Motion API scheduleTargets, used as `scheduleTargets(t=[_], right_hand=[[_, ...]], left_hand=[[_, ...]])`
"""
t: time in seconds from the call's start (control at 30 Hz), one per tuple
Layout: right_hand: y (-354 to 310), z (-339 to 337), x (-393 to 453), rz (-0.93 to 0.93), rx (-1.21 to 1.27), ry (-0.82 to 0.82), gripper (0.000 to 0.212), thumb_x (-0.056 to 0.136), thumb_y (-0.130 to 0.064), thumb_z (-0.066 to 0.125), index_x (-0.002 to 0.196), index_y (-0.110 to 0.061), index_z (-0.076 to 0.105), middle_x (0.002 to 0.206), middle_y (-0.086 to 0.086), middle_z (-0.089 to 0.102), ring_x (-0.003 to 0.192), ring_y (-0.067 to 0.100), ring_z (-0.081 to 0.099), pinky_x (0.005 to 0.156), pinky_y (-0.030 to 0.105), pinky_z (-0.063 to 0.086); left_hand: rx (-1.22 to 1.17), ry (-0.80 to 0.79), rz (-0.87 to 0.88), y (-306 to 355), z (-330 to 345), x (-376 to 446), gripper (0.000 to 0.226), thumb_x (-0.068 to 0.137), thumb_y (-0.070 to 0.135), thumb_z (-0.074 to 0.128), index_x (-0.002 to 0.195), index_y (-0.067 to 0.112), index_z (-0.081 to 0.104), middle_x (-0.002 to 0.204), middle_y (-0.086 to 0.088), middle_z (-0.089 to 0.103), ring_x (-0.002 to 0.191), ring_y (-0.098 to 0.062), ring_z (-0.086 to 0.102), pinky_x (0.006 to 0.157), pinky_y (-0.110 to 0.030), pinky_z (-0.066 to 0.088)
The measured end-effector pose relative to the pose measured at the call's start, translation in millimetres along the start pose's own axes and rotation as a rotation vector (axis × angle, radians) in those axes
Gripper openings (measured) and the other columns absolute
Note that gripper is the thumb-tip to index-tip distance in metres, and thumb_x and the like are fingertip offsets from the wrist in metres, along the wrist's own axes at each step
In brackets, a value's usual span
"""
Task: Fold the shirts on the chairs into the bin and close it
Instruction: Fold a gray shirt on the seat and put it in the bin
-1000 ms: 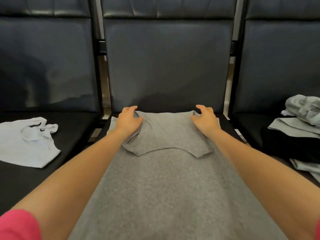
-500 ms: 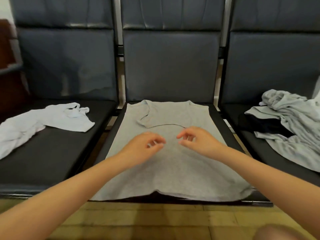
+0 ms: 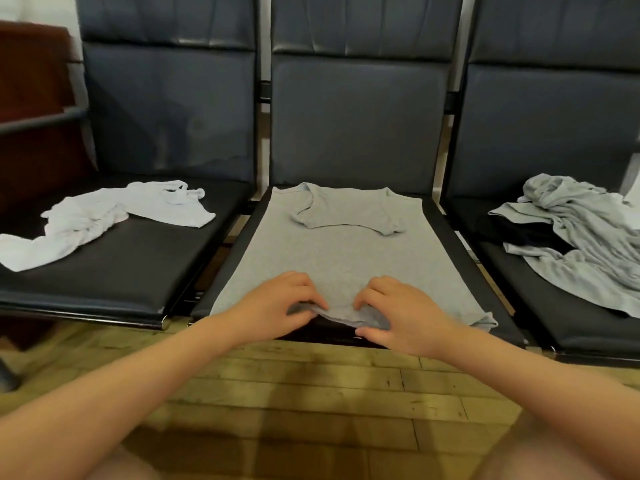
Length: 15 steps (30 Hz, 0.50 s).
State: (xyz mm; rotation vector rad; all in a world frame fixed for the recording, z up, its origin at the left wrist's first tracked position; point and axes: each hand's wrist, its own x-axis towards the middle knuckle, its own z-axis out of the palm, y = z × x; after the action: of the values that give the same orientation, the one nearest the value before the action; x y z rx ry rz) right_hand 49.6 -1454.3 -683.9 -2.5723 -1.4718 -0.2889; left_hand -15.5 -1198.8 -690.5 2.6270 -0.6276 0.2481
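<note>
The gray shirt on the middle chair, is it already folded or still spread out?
Partly folded. The gray shirt lies flat on the seat with both sleeves turned inward; the left hand and right hand pinch its near hem, slightly lifted.

Three dark padded chairs stand side by side on a wooden plank floor [image 3: 311, 393], their seats joined in a row. The left chair [image 3: 114, 268] carries a rumpled white shirt [image 3: 104, 220] stretched from the seat's back toward its left edge; the middle chair [image 3: 446, 244] carries a grey shirt [image 3: 339, 251] laid flat along the seat, its sleeves folded in near the collar and its hem at the front edge. The right chair [image 3: 554, 317] carries a loose pile of pale grey shirts [image 3: 588, 244] lying over a black garment [image 3: 526, 233].
</note>
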Motion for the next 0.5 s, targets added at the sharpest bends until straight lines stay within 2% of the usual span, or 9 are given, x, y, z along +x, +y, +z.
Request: scheduleTargets(t=[0.1,0.17,0.23,0.33,0.43,0.47,0.5], right_hand=[[-5,2,-2,-0.013,-0.08,0.061,0.047,0.081,-0.062,0.048,0.107,-0.025,0.061,0.1,-0.006,0.057,0.089,0.014,0.055,0.067,0.024,0.042],[-7,4,-2,0.013,-0.092,0.072,0.048,0.082,-0.062,0.045,0.107,-0.024,0.062,0.097,-0.006,0.059,0.086,0.015,0.056,0.065,0.027,0.043],[-9,1,3,0.057,-0.104,0.064,0.041,0.087,-0.051,0.044,0.11,-0.022,0.062,0.098,-0.003,0.061,0.088,0.02,0.058,0.066,0.031,0.044],[-1,-13,13,0.212,-0.109,0.005,0.026,0.093,-0.025,0.049,0.115,-0.02,0.059,0.108,0.002,0.062,0.1,0.026,0.058,0.073,0.033,0.042],[27,-29,14,0.449,-0.066,-0.028,0.031,0.092,-0.018,0.049,0.121,-0.023,0.06,0.121,0.001,0.063,0.112,0.026,0.057,0.087,0.034,0.045],[39,-35,10,0.519,-0.039,0.01,0.032,0.092,-0.017,0.05,0.121,-0.025,0.062,0.123,0.001,0.063,0.113,0.025,0.057,0.09,0.034,0.045],[51,-39,5,0.585,-0.013,0.049,0.032,0.092,-0.016,0.05,0.119,-0.025,0.064,0.122,0.001,0.065,0.113,0.025,0.057,0.088,0.032,0.045]], left_hand=[[-0.074,0.112,-0.062,1,1,5,0.015,0.092,0.024,0.06,0.103,0.026,0.07,0.09,0.017,0.06,0.084,0.004,0.054,0.076,-0.015,0.042],[-0.178,0.184,-0.114,3,2,8,0.016,0.093,0.017,0.06,0.101,0.026,0.07,0.092,0.018,0.063,0.087,0.004,0.057,0.077,-0.009,0.04],[-0.218,0.245,-0.171,5,-1,14,0.02,0.096,0.015,0.054,0.101,0.029,0.067,0.098,0.016,0.064,0.094,0.002,0.057,0.081,-0.011,0.041],[-0.032,0.302,-0.18,3,-10,20,0.02,0.099,0.023,0.047,0.107,0.021,0.065,0.101,0.008,0.065,0.093,-0.008,0.059,0.082,-0.024,0.046],[0.351,0.267,-0.021,-8,-29,18,0.038,0.092,0.041,0.038,0.103,0.021,0.068,0.089,0.004,0.065,0.073,-0.019,0.065,0.06,-0.033,0.052],[0.404,0.237,-0.015,-15,-35,16,0.039,0.091,0.043,0.038,0.103,0.022,0.068,0.087,0.003,0.064,0.07,-0.02,0.065,0.056,-0.033,0.052],[0.413,0.21,-0.053,-23,-40,14,0.036,0.091,0.042,0.042,0.104,0.022,0.069,0.088,0.003,0.064,0.074,-0.021,0.065,0.059,-0.034,0.052]])
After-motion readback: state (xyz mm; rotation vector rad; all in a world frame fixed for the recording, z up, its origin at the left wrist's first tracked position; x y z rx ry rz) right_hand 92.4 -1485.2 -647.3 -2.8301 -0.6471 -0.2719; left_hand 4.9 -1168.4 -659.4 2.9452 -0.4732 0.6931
